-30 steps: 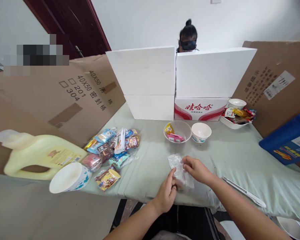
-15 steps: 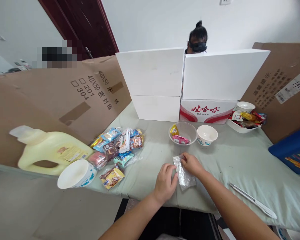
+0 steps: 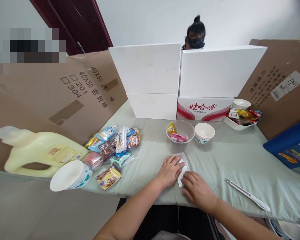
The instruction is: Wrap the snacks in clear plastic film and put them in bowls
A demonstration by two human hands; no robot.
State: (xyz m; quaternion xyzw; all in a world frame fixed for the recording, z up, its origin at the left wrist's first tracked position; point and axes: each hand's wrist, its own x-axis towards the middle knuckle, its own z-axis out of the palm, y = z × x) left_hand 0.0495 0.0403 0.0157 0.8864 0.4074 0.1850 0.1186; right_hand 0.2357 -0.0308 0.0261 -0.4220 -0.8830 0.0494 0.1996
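A small, shiny, crinkled plastic wrap (image 3: 182,171), clear to whitish, lies on the cloth-covered table in front of me. My left hand (image 3: 170,170) rests over its upper left part, fingers stretched across it. My right hand (image 3: 198,190) touches its lower right side with the fingers laid out and slightly bent. Both hands hide much of the wrap. Beyond them stands a clear plastic bowl (image 3: 187,138) holding a yellow packet (image 3: 171,128) and a pink packet (image 3: 178,137). A white paper bowl (image 3: 205,131) with a blue pattern is just right of it.
Snack packets (image 3: 107,150) are heaped at left, near a paper bowl (image 3: 71,176) and a yellow jug (image 3: 42,150). White boxes (image 3: 150,70) form a wall behind. At right are a white utility knife (image 3: 248,195), a blue container (image 3: 287,143) and a dish of packets (image 3: 236,125). A person sits beyond.
My left hand has moved up onto the wrap. My right hand has let go of its top edge and slid down to its lower side. The wrap looks narrower. The view has shifted slightly.
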